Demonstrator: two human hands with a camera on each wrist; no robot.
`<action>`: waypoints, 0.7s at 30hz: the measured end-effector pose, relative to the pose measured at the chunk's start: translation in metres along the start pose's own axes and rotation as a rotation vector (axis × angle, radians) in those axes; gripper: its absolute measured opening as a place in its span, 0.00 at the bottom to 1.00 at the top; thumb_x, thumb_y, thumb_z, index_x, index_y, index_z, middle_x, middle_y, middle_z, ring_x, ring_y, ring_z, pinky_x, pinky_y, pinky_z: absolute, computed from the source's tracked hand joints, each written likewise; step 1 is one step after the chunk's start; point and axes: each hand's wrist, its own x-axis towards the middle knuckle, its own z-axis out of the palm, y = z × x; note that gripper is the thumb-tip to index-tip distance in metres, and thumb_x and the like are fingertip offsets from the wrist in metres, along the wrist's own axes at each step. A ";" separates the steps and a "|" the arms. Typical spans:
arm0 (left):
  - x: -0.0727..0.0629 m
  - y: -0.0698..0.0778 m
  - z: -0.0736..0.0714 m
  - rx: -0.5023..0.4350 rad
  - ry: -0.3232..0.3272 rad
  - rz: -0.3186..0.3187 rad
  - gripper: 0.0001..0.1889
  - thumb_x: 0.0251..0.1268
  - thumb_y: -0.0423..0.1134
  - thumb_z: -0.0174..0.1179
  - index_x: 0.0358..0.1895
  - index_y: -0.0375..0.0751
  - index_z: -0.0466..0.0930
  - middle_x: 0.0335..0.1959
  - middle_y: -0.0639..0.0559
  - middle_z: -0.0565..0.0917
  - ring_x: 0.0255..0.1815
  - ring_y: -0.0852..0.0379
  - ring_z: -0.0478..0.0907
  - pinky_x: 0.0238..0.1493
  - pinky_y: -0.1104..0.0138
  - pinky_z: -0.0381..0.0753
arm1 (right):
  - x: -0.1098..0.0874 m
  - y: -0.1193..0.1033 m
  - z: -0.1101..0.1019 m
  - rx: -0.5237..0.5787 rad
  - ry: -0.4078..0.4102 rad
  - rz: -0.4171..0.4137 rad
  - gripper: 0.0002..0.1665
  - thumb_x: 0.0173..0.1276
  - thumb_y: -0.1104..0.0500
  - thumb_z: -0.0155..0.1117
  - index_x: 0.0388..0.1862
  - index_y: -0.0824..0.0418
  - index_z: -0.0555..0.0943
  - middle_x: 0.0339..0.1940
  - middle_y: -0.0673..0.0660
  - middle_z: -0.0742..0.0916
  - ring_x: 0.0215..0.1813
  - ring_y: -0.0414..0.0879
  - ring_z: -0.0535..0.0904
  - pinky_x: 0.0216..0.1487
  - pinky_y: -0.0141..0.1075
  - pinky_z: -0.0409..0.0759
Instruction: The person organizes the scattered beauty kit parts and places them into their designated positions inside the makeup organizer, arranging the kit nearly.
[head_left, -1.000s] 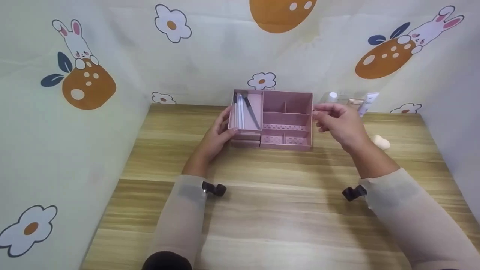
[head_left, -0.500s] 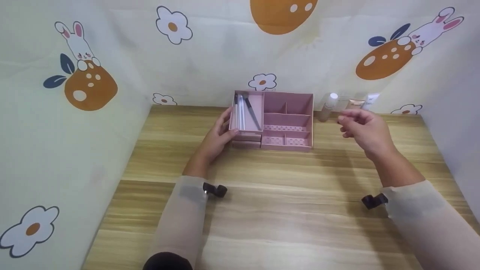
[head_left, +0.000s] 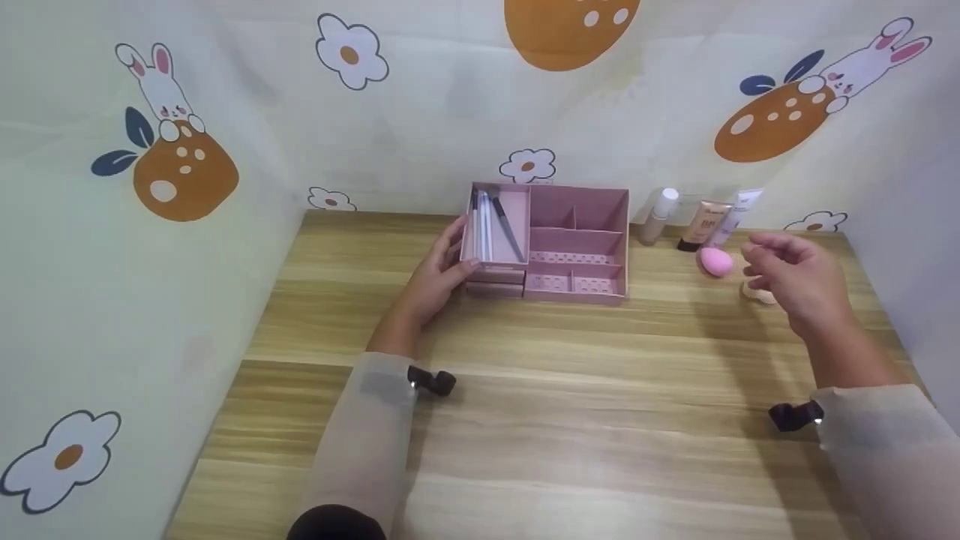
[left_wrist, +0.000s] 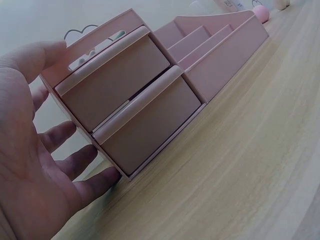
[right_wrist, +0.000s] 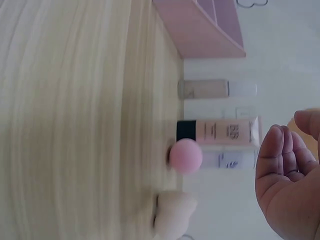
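Observation:
A pink desk organizer [head_left: 577, 241] stands against the back wall. My left hand [head_left: 433, 281] grips its left side, the thumb on the front rim and the fingers along the side wall; the left wrist view shows two closed drawers [left_wrist: 117, 77] beside that hand. Several slim brushes or pencils [head_left: 484, 225] lie in the top left tray. My right hand [head_left: 802, 285] hovers at the right, fingers loosely curled, nothing visible in it. Below and left of it are a pink makeup sponge [head_left: 716, 262] and a cream sponge [head_left: 759, 293], the latter partly hidden by the hand.
Along the back wall, right of the organizer, stand a white-capped bottle [head_left: 659, 217], a BB cream tube [head_left: 705, 225] with a black cap down, and a pale tube [head_left: 739, 216]. The wooden table [head_left: 525, 420] stretches forward; printed walls bound it.
My right hand has moved away from the organizer's right side, further to the right, uncovering the bottle, the tubes and the pink sponge. My left hand stays on the organizer.

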 end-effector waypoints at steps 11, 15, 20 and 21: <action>-0.001 0.000 0.000 0.013 0.000 0.001 0.45 0.73 0.53 0.69 0.87 0.66 0.53 0.90 0.57 0.54 0.89 0.46 0.57 0.87 0.51 0.63 | 0.006 0.027 -0.031 0.063 0.068 0.102 0.09 0.71 0.54 0.77 0.48 0.48 0.87 0.36 0.39 0.90 0.36 0.37 0.88 0.36 0.28 0.90; -0.001 0.000 -0.001 0.027 0.000 -0.010 0.46 0.72 0.55 0.69 0.87 0.69 0.53 0.90 0.58 0.55 0.89 0.46 0.57 0.87 0.50 0.63 | 0.008 0.035 -0.038 0.063 0.074 0.121 0.10 0.70 0.55 0.77 0.48 0.47 0.87 0.37 0.38 0.90 0.37 0.36 0.87 0.36 0.28 0.90; 0.000 -0.001 -0.001 0.027 -0.002 -0.012 0.44 0.72 0.55 0.69 0.86 0.74 0.54 0.90 0.59 0.54 0.89 0.47 0.57 0.87 0.50 0.62 | 0.011 0.044 -0.049 -0.050 0.057 0.142 0.13 0.71 0.54 0.77 0.50 0.44 0.83 0.36 0.33 0.89 0.39 0.31 0.86 0.39 0.25 0.88; 0.001 -0.001 -0.001 0.021 -0.003 -0.008 0.43 0.73 0.54 0.69 0.85 0.74 0.55 0.90 0.58 0.55 0.89 0.47 0.57 0.87 0.50 0.62 | 0.012 0.046 -0.051 -0.082 0.048 0.148 0.14 0.71 0.53 0.77 0.51 0.43 0.83 0.36 0.32 0.88 0.39 0.31 0.86 0.40 0.25 0.88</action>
